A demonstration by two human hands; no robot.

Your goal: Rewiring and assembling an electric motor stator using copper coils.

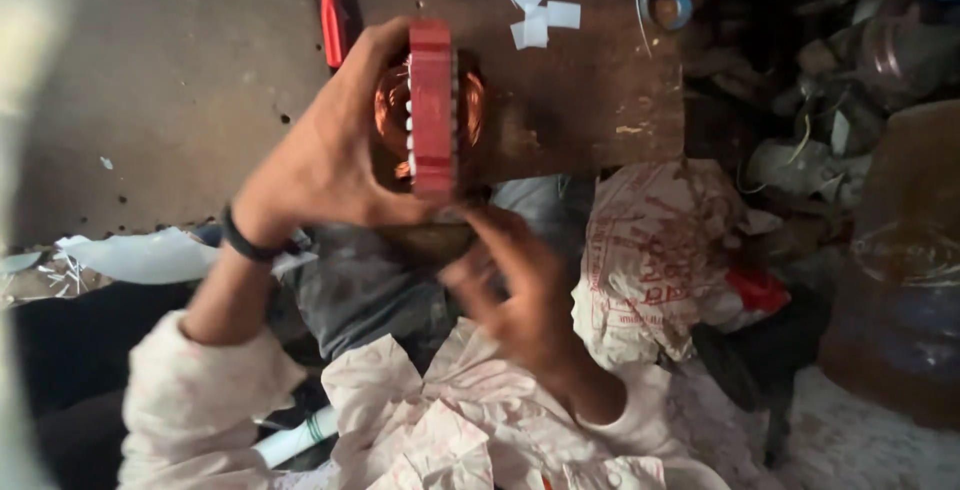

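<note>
A red motor stator (433, 100) with copper wire windings showing on both sides stands on edge above a brown wooden board (580, 90). My left hand (325, 155) wraps around its left side and grips it. My right hand (510, 285) is just below the stator, fingers curled, fingertips touching its lower edge. A dark band sits on my left wrist. Whether the right hand actually holds the stator is unclear.
A red-handled screwdriver (331, 15) lies at the board's left edge. White paper scraps (535, 10) and a small round tape roll (672, 5) lie on the board. A printed white sack (650, 260) is at the right, dark clutter beyond. Crumpled cloth covers my lap.
</note>
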